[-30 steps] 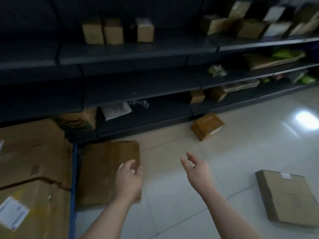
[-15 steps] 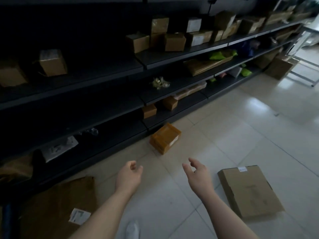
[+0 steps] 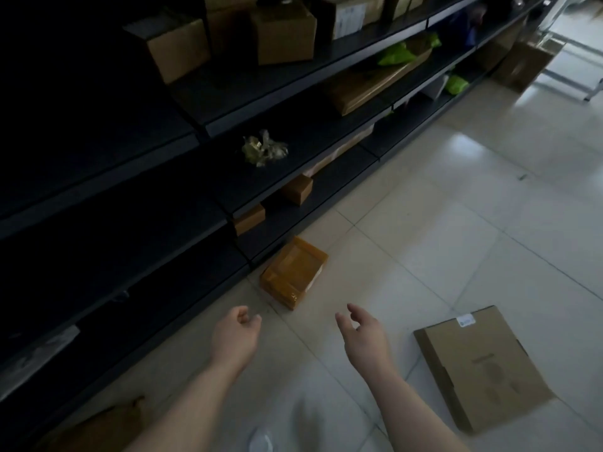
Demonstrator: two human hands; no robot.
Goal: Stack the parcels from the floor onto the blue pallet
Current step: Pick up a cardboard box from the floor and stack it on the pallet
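I can't read the small label (image 3: 466,321) on the flat box (image 3: 483,370); the print is too tiny. At lower left a brown parcel (image 3: 107,425) is cut off by the bottom edge and sunk in shadow. A white shoe (image 3: 261,442) is cropped there too. The shelves (image 3: 98,197) on my left are too dark to make out, and I can't identify a pale shape (image 3: 39,352) there. The upper edge crops the boxes (image 3: 349,11) up top. A small box (image 3: 249,219) sits half hidden under a shelf lip.
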